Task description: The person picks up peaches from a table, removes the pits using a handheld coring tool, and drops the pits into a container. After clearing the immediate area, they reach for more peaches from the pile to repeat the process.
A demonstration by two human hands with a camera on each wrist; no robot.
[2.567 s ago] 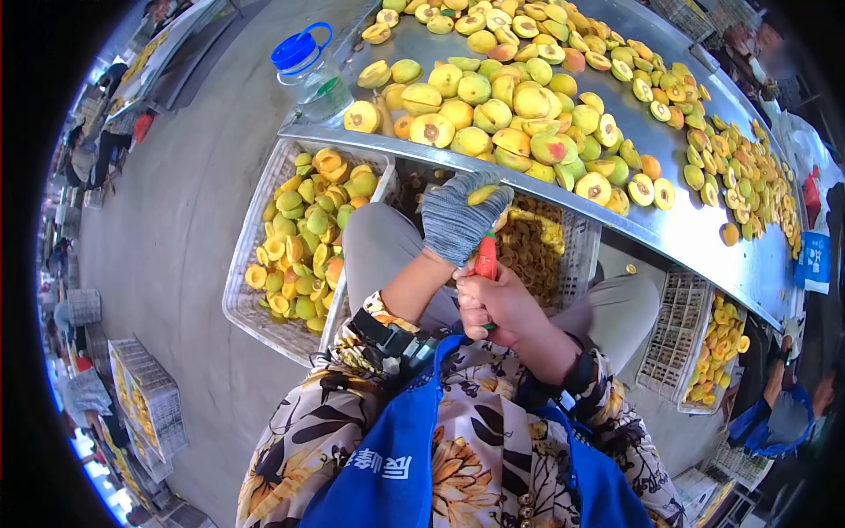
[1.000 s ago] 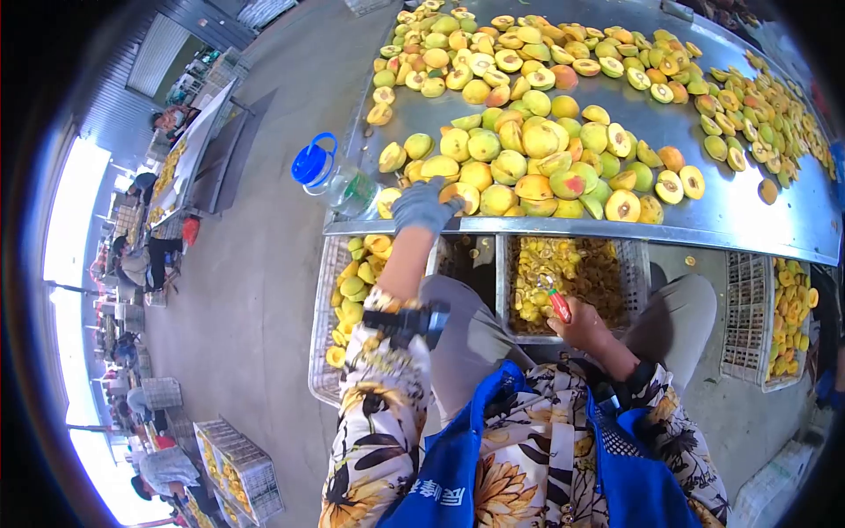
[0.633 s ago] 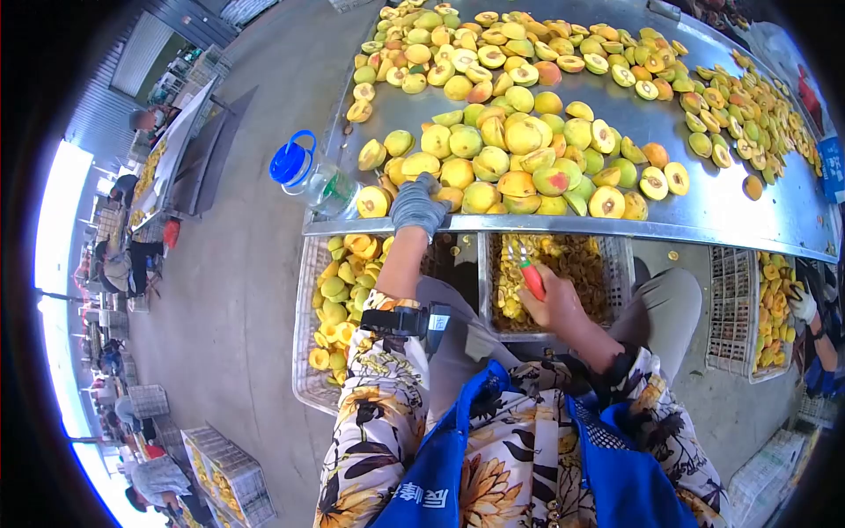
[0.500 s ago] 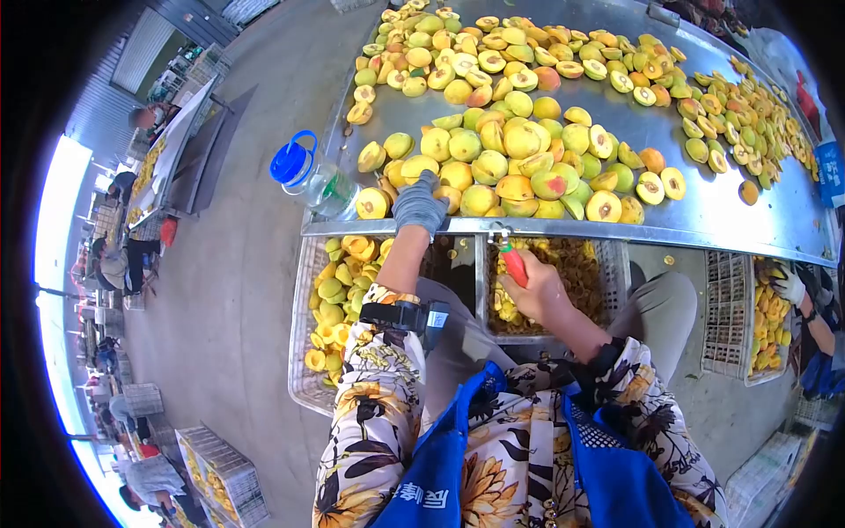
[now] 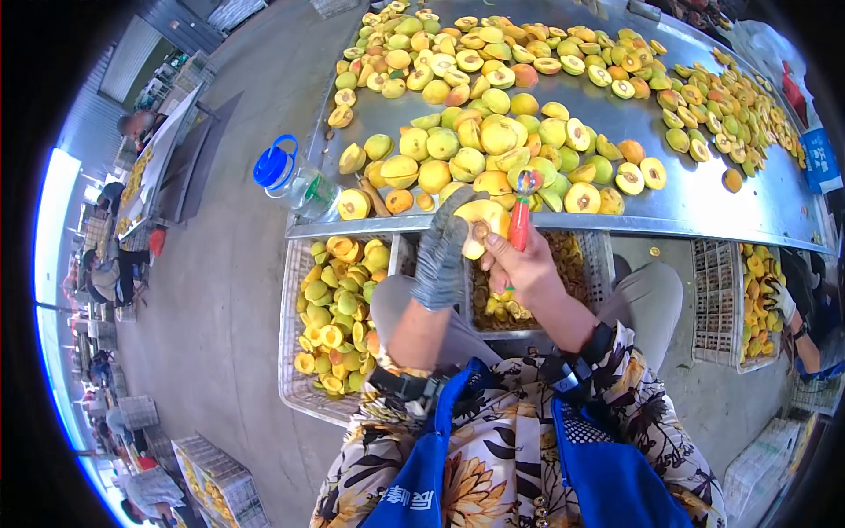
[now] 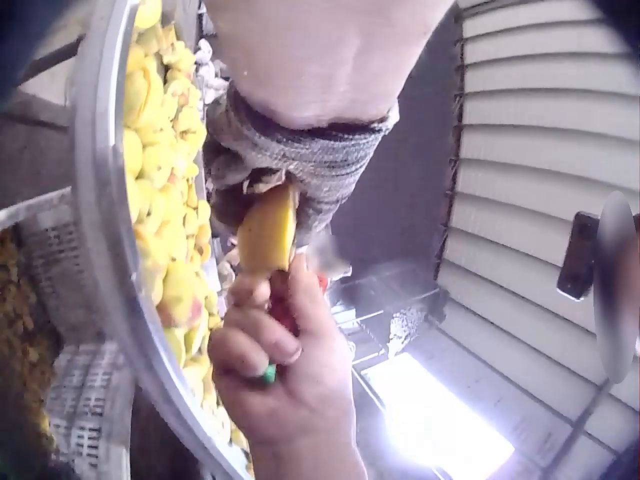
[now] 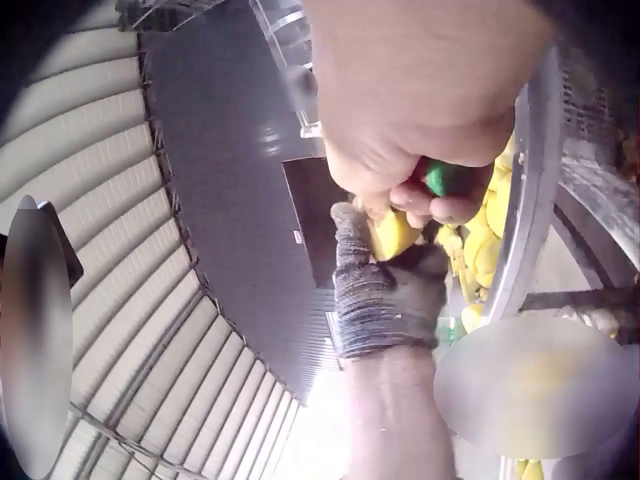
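Behind the hands, a long steel desk (image 5: 704,207) is being covered with many yellow peach halves and whole peaches (image 5: 493,136), which are lying in loose heaps along it. At the near left corner of the desk, a clear water bottle with a blue cap (image 5: 286,176) is being kept on its side. Under the desk edge, two white plastic crates are being used: the left crate (image 5: 295,378) is being filled with pitted peach halves, and the middle crate (image 5: 598,264) with darker pits and scraps. More crates are standing at the right and on the grey concrete floor (image 5: 220,290).

A peach half (image 5: 480,224) is being held up just in front of the desk edge, above the middle crate. It is being gripped by the left hand (image 5: 444,251), which is wearing a grey knitted glove; the gloved fingers are curled around the fruit, with the cut side and the brown pit turned toward the right hand. A pitting tool with a red handle (image 5: 519,220) is being gripped by the bare right hand (image 5: 524,268), with fingers closed around the handle, and its metal tip is standing upward beside the peach half. The thumb of the right hand is touching the fruit.
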